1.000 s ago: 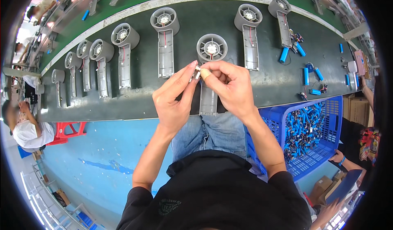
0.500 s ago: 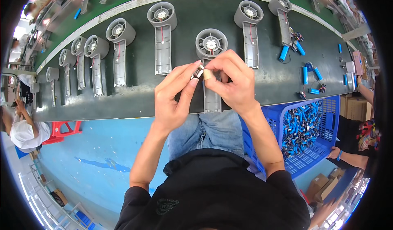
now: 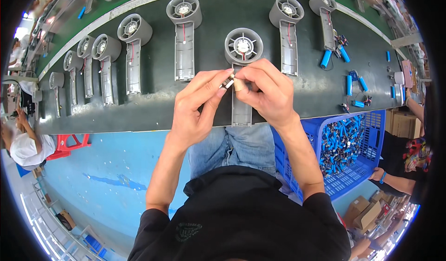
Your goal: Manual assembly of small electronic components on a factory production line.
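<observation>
A small dark circuit board with pale parts (image 3: 226, 83) is pinched between the thumb and fingers of my left hand (image 3: 196, 107). Against its upper right end, the thumb and forefinger of my right hand (image 3: 269, 93) press together; whatever they pinch is too small to make out. A tan wrap covers part of my right thumb. Below both hands lies a grey handheld-fan housing (image 3: 241, 107), its round head away from me and its open handle towards me. Fingers hide the upper part of that handle.
More grey fan housings (image 3: 185, 42) with red wires line the dark green bench (image 3: 158, 107). Blue battery cells with boards (image 3: 349, 85) lie at the right. A blue crate (image 3: 344, 186) holds many more by my right leg. Another person's hand (image 3: 378, 173) touches the crate.
My hands stay together at the board with only slight finger shifts. The whole view has moved a little, so the bench and housings appear slightly displaced.
</observation>
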Demonstrator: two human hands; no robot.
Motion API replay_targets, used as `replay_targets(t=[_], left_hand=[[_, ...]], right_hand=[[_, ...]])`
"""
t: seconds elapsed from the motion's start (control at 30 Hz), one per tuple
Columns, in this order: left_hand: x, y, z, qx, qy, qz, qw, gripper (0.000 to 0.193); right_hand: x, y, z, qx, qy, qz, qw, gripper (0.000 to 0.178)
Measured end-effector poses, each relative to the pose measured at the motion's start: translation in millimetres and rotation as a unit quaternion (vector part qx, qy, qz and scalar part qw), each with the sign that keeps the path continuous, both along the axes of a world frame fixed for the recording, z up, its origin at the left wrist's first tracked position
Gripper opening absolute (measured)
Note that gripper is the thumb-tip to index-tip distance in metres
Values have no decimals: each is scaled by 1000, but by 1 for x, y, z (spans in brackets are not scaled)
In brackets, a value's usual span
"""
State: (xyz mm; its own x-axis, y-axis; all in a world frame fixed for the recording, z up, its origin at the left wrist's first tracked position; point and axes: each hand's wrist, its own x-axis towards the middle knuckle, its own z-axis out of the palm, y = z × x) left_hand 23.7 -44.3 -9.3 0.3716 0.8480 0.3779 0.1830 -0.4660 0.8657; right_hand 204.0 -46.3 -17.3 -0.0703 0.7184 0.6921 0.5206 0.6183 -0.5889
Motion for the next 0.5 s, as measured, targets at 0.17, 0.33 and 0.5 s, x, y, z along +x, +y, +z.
replay_targets(t=[0.17, 0.33, 0.5], left_hand=[[-1, -3, 2, 4, 0, -5, 1000, 36], [2, -1, 0, -30, -15, -12, 999, 31], [5, 1, -3, -44, -41, 31, 998, 32]], right_hand=[[0, -2, 0, -3, 3, 0, 1000, 17], [2, -2, 0, -13, 0, -2, 1000, 16], [-9, -25, 22, -127, 12, -136, 982, 19]])
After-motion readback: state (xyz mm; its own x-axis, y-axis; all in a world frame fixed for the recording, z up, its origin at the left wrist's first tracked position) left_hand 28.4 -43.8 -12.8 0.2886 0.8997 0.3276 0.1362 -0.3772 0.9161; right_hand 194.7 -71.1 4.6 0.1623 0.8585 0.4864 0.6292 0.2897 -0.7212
